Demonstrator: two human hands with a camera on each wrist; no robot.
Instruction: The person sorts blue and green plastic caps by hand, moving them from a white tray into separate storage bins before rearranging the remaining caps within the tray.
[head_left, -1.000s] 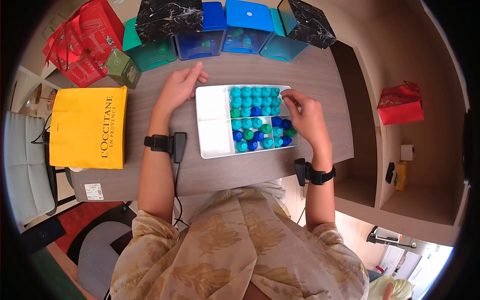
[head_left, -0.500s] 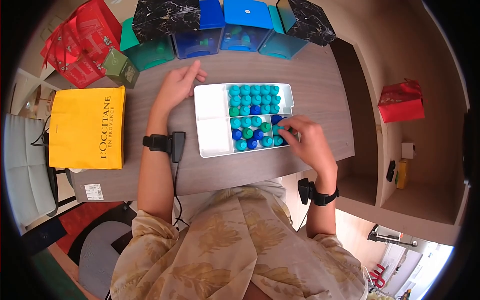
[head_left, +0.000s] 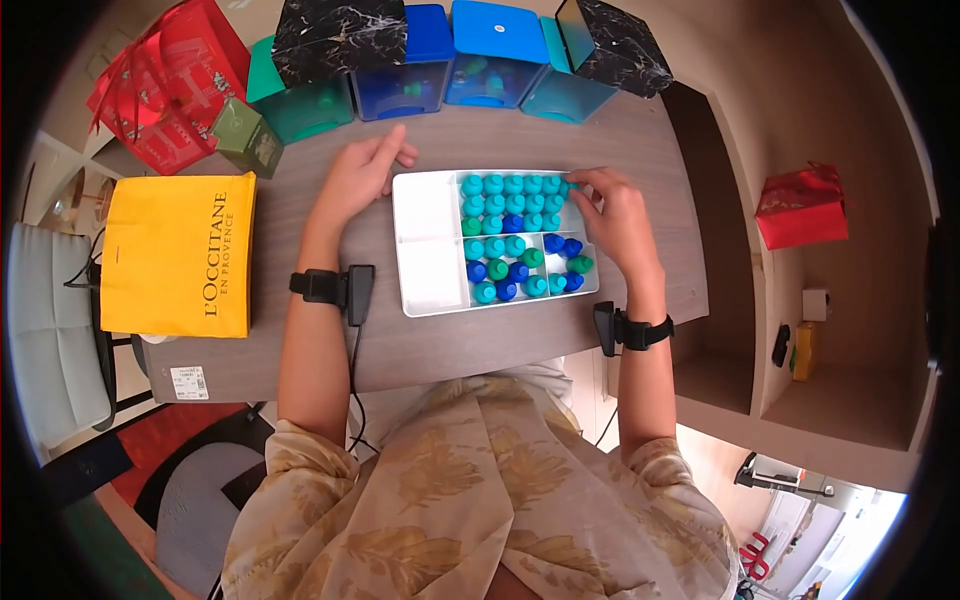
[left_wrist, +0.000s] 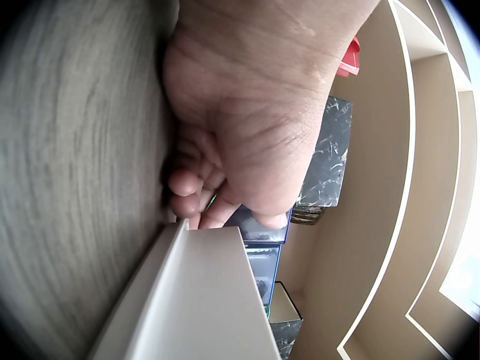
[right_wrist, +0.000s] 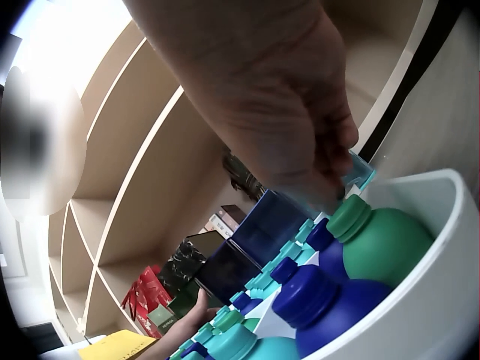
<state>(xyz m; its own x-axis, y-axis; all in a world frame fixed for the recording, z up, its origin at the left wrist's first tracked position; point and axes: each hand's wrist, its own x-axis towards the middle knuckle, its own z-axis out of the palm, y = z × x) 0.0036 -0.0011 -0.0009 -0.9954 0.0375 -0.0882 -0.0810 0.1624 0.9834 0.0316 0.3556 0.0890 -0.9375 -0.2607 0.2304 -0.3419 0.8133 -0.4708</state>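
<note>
A white divided tray lies on the table with several small round bottles in turquoise, blue and green. My right hand is at the tray's upper right corner, thumb and fingers pinching a turquoise bottle at the end of the top turquoise row. The fingers partly hide it. In the lower right compartment sit blue bottles, a green bottle and a turquoise one. My left hand rests on its side by the tray's upper left corner, fingers loosely bent, holding nothing.
Along the back stand blue and teal clear-fronted bins and black marbled boxes. A red gift bag, a small green box and a yellow bag are on the left. Shelving with a red bag borders the right.
My right hand went down to the lower right compartment, took a turquoise bottle from it, and brought it up to the end of the top row. The left hand stays in place.
</note>
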